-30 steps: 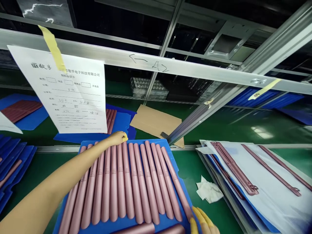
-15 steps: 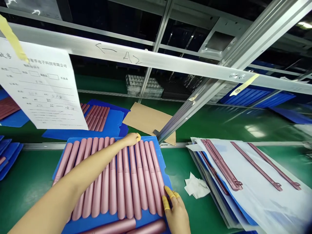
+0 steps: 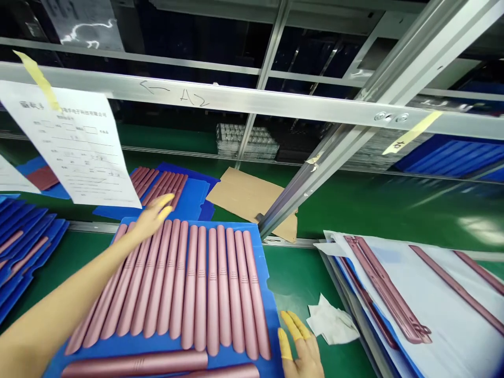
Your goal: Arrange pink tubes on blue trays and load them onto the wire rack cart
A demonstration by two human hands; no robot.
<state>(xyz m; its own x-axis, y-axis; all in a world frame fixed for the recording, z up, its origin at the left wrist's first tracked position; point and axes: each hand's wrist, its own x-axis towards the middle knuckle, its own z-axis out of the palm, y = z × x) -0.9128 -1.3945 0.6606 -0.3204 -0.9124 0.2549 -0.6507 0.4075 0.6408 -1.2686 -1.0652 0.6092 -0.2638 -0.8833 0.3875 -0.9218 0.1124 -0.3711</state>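
Pink metal tubes with grooved bands (image 3: pixel 212 289) lie side by side on a blue tray (image 3: pixel 268 310), and two more tubes (image 3: pixel 134 362) lie crosswise along its near edge. My left hand (image 3: pixel 151 218) hovers open over the far ends of the left-hand tubes, its yellow-capped fingers apart and holding nothing. My right hand (image 3: pixel 303 346) is beside the tray's right edge, also open and empty, with yellow caps on its fingers. Its fingertips are close to the edge, and any contact is hard to tell.
A folded white cloth (image 3: pixel 333 321) lies right of the tray, next to a stack of white sheets with long pink strips (image 3: pixel 394 294). Further blue trays of pink parts (image 3: pixel 173 191) stand behind and left. A cardboard sheet (image 3: pixel 250 202) and a hanging paper form (image 3: pixel 66 142) are ahead.
My left hand has lifted off the tray's far edge and moved left. My right hand has moved off the tubes, out past the tray's right edge. The view has shifted slightly.
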